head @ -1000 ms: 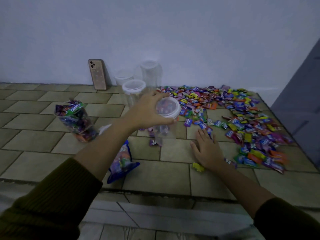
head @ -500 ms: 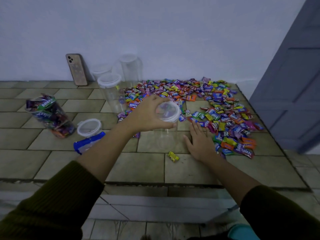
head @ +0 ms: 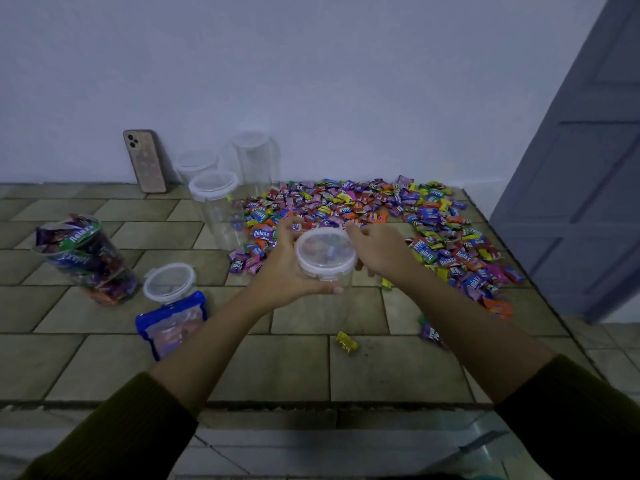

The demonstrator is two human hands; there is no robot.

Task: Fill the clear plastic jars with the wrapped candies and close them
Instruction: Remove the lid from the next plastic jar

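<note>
L hand (head: 280, 268) grips the clear jar (head: 325, 303) from its left side near the top, thumb across the front under the rim, fingers (head: 294, 225) curled round the back. R hand (head: 381, 252) is at the right edge of the jar's white lid (head: 325, 252), fingers curled onto the rim, pinching it. Lid sits on top of the jar. A few candies show through it, colours blurred. Can't tell if the jar's base touches the tiled floor (head: 294, 368).

Big candy pile (head: 381, 209) is spread on the floor behind and to the right of the hands, up to the wall. One yellow candy (head: 346, 342) lies alone in front of the jar. A purple one (head: 429, 334) lies just beside the R forearm.

Far left: a stuffed jar (head: 86, 261), wrappers poking out the top. Near it a loose lid (head: 169, 282) rests on a blue bag (head: 171, 323). Behind, 1 lidded clear jar (head: 216, 206), then 2 more jars (head: 195, 164) by the wall. Phone (head: 145, 161) leans on the wall beside them. Grey door (head: 588, 168) at right.
</note>
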